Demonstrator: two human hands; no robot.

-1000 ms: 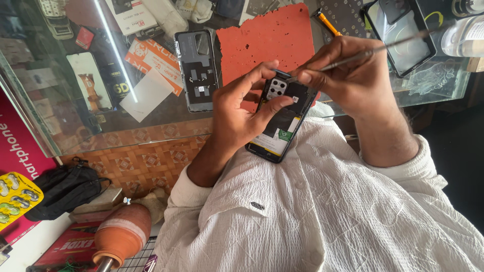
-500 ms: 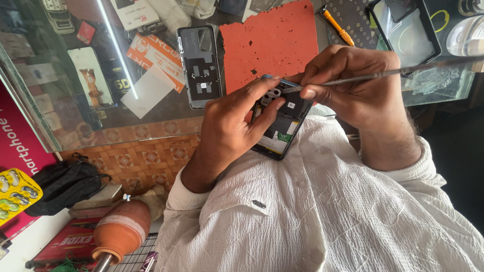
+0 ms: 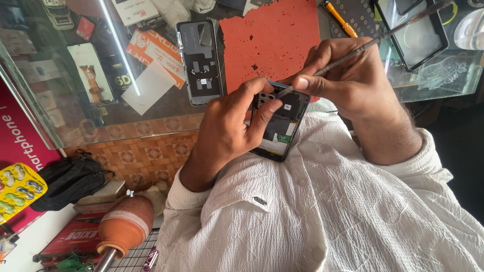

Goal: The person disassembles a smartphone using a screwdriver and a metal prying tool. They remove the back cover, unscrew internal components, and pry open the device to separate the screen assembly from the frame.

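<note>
My left hand (image 3: 229,128) grips an opened black phone (image 3: 280,128) with its back cover off, held against my white shirt. Fingers wrap over the phone's upper left part near the camera block. My right hand (image 3: 348,80) pinches a thin metal tool (image 3: 373,40), and its tip touches the top of the phone's exposed insides. The long shaft runs up to the right, past the glass counter's edge. The removed grey back cover (image 3: 199,63) lies on the glass counter beside a red-orange mat (image 3: 272,40).
On the glass counter (image 3: 101,121) lie an orange-handled screwdriver (image 3: 339,17), a black screen panel (image 3: 413,35), cards and a white sheet (image 3: 148,85). Below the counter are a black bag (image 3: 70,179), a clay pot (image 3: 126,226) and a yellow packet (image 3: 17,191).
The view has shifted slightly. The tool tip has moved down onto the phone's top edge, and my left fingers have shifted over the camera area.
</note>
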